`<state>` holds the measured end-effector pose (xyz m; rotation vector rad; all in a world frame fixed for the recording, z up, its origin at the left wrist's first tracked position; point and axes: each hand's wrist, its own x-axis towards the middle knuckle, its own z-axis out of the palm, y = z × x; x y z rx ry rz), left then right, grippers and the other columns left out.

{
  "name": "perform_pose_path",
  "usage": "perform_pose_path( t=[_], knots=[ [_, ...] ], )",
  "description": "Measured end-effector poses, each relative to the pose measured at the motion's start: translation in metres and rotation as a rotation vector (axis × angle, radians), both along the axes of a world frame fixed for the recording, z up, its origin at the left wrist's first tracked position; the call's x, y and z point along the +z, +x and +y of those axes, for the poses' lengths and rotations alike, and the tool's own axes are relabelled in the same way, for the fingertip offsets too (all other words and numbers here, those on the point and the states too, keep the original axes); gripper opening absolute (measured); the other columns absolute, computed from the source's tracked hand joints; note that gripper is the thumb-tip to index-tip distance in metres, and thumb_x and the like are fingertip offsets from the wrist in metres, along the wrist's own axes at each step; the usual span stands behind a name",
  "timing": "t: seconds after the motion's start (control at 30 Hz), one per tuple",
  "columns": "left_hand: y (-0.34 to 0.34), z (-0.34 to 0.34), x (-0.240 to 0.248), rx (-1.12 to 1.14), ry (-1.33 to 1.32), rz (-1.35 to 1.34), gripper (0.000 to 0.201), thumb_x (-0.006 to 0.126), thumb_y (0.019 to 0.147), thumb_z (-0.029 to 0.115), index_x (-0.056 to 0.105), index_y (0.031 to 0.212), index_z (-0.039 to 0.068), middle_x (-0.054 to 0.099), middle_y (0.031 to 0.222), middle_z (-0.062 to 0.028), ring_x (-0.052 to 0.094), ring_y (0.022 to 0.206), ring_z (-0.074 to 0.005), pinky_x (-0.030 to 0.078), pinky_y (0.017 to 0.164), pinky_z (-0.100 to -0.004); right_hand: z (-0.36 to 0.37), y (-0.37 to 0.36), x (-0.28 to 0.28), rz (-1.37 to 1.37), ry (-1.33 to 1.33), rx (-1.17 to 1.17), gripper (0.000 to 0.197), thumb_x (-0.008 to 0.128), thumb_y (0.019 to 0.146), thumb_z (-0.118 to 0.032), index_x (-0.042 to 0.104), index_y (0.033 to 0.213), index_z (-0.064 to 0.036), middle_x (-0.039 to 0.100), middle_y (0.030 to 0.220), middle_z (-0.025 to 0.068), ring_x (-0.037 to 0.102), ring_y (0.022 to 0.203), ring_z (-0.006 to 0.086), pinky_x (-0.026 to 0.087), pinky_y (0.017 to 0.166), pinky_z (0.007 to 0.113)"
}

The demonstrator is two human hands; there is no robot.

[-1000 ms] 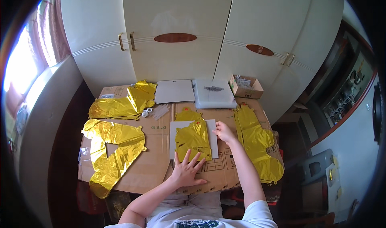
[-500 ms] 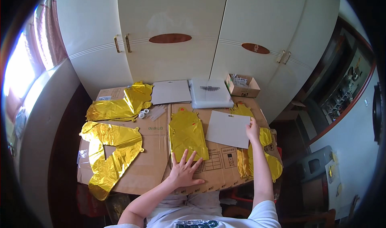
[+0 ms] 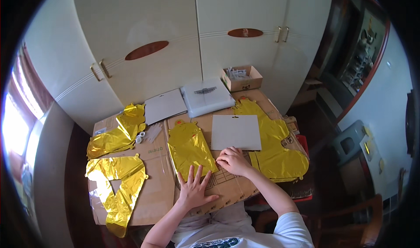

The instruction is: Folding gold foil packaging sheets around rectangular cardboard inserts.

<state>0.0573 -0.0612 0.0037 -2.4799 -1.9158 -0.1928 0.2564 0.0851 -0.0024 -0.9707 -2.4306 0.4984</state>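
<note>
A folded gold foil balloon [image 3: 188, 145] lies flat on the cardboard in front of me. My left hand [image 3: 195, 189] rests on its near edge, fingers spread. At its near right corner my right hand [image 3: 234, 161] is closed, thumb and fingertips pinching the foil's edge. Just beyond that hand lies a white card [image 3: 236, 132] with a small slot at its top. It partly covers a larger stack of gold foil balloons [image 3: 278, 154] on the right. Another gold foil balloon [image 3: 124, 171], angular with an open middle, is spread out on the left.
Folded gold foil [image 3: 116, 136] lies at the far left, near white ribbon rolls [image 3: 140, 137] and clear straws [image 3: 153, 133]. Along the back are white cards [image 3: 165, 106], a stack of clear plastic bags [image 3: 208, 98] and an open box [image 3: 247, 84]. Cupboards stand behind the cardboard-covered table [image 3: 151, 195].
My right hand has let go of the white card, now lying flat, and moved left and nearer to the foil's corner. My left hand stays on the foil. The view has turned right.
</note>
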Motion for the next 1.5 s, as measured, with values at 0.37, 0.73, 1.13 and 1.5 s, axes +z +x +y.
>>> perform_pose_path(
  t=[0.37, 0.73, 1.13, 1.5],
  knots=[
    [0.001, 0.001, -0.002, -0.011, -0.01, -0.005, 0.103, 0.046, 0.073, 0.086, 0.038, 0.15, 0.018, 0.025, 0.157, -0.0204, 0.017, 0.145, -0.0455, 0.002, 0.104, -0.0781, 0.005, -0.019, -0.008, -0.06, -0.213, -0.066, 0.03, 0.077, 0.077, -0.039, 0.069, 0.086, -0.0117, 0.066, 0.098, 0.0073, 0.059, 0.102, 0.0272, 0.047, 0.088, 0.042],
    [0.001, 0.001, -0.002, -0.007, -0.016, -0.012, 0.104, 0.045, 0.073, 0.087, 0.037, 0.151, 0.019, 0.023, 0.158, -0.0199, 0.017, 0.145, -0.0458, 0.001, 0.104, -0.0781, 0.009, -0.029, 0.013, 0.03, -0.515, -0.059, 0.037, 0.074, 0.083, -0.016, 0.052, 0.11, -0.0023, 0.069, 0.084, 0.0112, 0.067, 0.074, 0.0223, 0.051, 0.068, 0.036],
    [0.001, 0.001, 0.001, -0.004, -0.02, -0.005, 0.103, 0.046, 0.073, 0.086, 0.039, 0.15, 0.019, 0.025, 0.157, -0.0209, 0.017, 0.145, -0.0453, 0.004, 0.103, -0.0793, 0.024, -0.017, -0.005, 0.156, -0.129, 0.171, 0.018, 0.054, 0.093, -0.009, 0.057, 0.111, -0.0067, 0.07, 0.099, 0.0078, 0.063, 0.102, 0.0267, 0.048, 0.087, 0.039],
    [0.001, 0.001, 0.002, -0.006, -0.03, -0.002, 0.103, 0.047, 0.073, 0.086, 0.038, 0.151, 0.019, 0.023, 0.158, -0.0206, 0.017, 0.145, -0.0462, 0.003, 0.104, -0.0792, 0.023, -0.001, -0.007, -0.054, 0.301, 0.292, 0.044, 0.053, 0.086, -0.004, 0.056, 0.13, -0.0124, 0.063, 0.121, 0.0093, 0.058, 0.116, 0.0222, 0.04, 0.097, 0.04]
  ],
)
